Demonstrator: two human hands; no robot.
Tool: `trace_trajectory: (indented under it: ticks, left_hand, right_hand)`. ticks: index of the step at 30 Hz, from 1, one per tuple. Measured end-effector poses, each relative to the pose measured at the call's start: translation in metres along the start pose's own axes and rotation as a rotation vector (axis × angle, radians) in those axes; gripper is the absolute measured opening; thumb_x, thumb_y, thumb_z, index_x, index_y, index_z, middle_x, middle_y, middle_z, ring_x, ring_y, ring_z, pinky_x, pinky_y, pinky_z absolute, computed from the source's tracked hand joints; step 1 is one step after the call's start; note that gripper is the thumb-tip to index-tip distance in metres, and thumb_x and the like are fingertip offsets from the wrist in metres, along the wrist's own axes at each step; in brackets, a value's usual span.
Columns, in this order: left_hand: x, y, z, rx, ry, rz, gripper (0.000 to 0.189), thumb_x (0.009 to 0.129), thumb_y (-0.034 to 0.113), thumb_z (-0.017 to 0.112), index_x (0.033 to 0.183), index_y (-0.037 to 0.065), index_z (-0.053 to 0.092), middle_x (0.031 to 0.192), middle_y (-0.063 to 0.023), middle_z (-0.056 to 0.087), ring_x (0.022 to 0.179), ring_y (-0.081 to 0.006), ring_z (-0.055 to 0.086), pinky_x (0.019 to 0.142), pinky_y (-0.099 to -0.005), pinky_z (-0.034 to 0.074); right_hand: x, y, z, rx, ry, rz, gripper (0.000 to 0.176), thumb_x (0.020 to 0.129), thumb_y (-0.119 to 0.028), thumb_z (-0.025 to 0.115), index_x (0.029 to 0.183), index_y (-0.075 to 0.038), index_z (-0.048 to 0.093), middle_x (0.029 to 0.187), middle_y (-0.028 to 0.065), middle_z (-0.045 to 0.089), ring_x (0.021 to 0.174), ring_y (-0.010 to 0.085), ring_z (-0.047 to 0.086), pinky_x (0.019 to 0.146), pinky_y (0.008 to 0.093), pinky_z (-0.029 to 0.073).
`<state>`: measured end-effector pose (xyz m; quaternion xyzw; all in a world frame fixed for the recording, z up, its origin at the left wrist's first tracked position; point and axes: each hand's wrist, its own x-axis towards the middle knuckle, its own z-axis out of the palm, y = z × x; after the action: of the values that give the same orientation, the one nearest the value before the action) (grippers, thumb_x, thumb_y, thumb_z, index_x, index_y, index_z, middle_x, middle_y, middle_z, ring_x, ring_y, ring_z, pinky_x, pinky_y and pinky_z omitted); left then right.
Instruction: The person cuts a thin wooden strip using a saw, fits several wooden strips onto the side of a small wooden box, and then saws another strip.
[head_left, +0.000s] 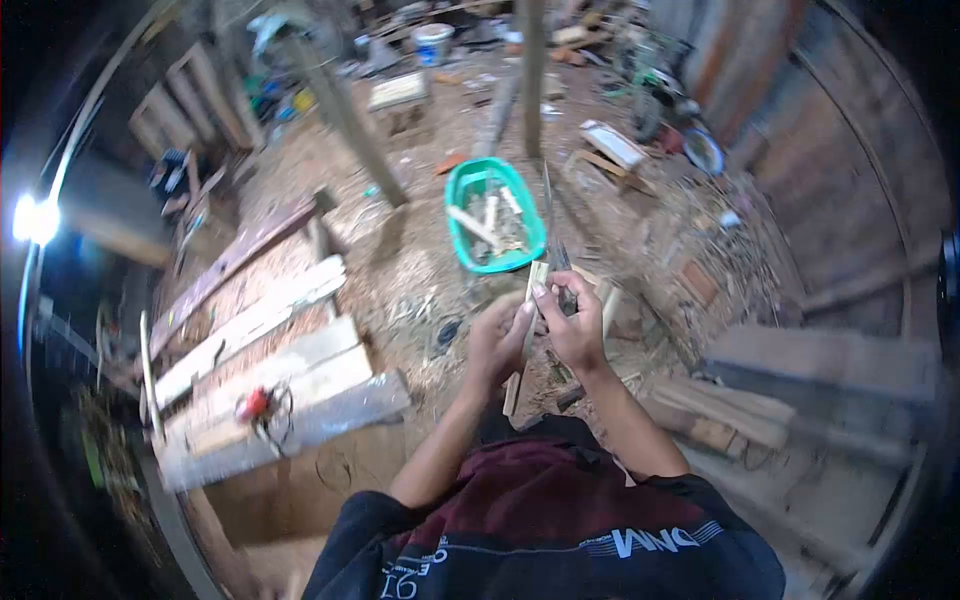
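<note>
In front of my chest, both hands are close together around a narrow wooden strip (538, 273). My left hand (497, 342) is closed round it, thumb along its side. A lower length of wood (512, 393) shows below that hand; whether it is the same piece is not clear. My right hand (578, 328) is closed, its thumb on the strip near the top. A long thin blade (548, 205), like a machete's, points forward from the right hand, its handle mostly hidden by the fingers. Just beyond the hands stands a green plastic basin (457, 235) with cut wood pieces inside.
To the left is a low bench of planks (330, 385) with a red object (256, 404) on it. Wooden posts (533, 80) rise ahead. Boards (820, 360) lie at right beside a wall (840, 170). Shavings and scraps cover the dirt floor. A white bucket (433, 48) stands far back.
</note>
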<state>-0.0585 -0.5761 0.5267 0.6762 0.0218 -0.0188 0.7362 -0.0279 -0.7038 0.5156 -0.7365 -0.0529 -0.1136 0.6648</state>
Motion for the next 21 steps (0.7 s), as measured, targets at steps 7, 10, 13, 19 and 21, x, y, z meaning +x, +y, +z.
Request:
trace_trajectory:
  ticks: [7,10,13,19,21]
  left_hand:
    - [-0.061,0.008,-0.126,-0.106,0.558,0.167,0.031,0.1,0.006,0.053,0.131,-0.001,0.055,0.096,-0.0062,0.068,0.074,-0.007,0.06,0.059,-0.0205,0.046]
    - [-0.102,0.01,-0.177,-0.08,0.757,0.242,0.042,0.097,-0.001,0.051,0.139,0.001,0.05,0.107,-0.0114,0.066,0.078,-0.0093,0.062,0.064,-0.0213,0.047]
    - [-0.127,-0.016,-0.229,0.197,0.935,0.14,0.049,0.092,-0.002,0.055,0.141,0.003,0.05,0.112,-0.0167,0.064,0.089,-0.0206,0.065,0.076,-0.0297,0.051]
    - [-0.136,-0.062,-0.31,0.595,1.051,0.133,0.056,0.087,0.004,0.06,0.141,0.007,0.051,0.115,-0.0262,0.063,0.103,-0.041,0.064,0.089,-0.042,0.051]
    - [-0.131,-0.07,-0.329,0.745,1.045,0.171,0.056,0.086,0.007,0.061,0.141,0.009,0.051,0.113,-0.0266,0.063,0.101,-0.0429,0.064,0.088,-0.0432,0.052]
  right_hand:
    - [-0.014,-0.047,0.114,0.069,-0.39,-0.04,0.023,0.094,-0.014,0.067,0.112,-0.001,0.058,0.098,0.0036,0.059,0.089,0.0102,0.054,0.081,0.0268,0.044]
    - [-0.033,-0.052,0.158,0.299,-0.376,-0.141,0.039,0.095,-0.012,0.067,0.128,-0.004,0.049,0.091,0.0005,0.059,0.074,0.0049,0.053,0.063,0.0199,0.042]
    - [-0.051,-0.023,0.19,0.156,-0.575,-0.024,0.042,0.094,-0.016,0.067,0.129,0.001,0.051,0.105,0.0067,0.06,0.088,0.0106,0.056,0.078,0.0267,0.046]
    - [-0.066,0.018,0.247,0.099,-0.808,0.174,0.033,0.097,-0.019,0.064,0.121,0.004,0.06,0.096,0.0045,0.066,0.079,0.0057,0.058,0.069,0.0219,0.048]
    - [-0.065,-0.005,0.26,0.272,-0.748,0.164,0.03,0.098,-0.019,0.064,0.116,0.004,0.063,0.095,0.0038,0.065,0.076,0.0035,0.056,0.064,0.0203,0.046]
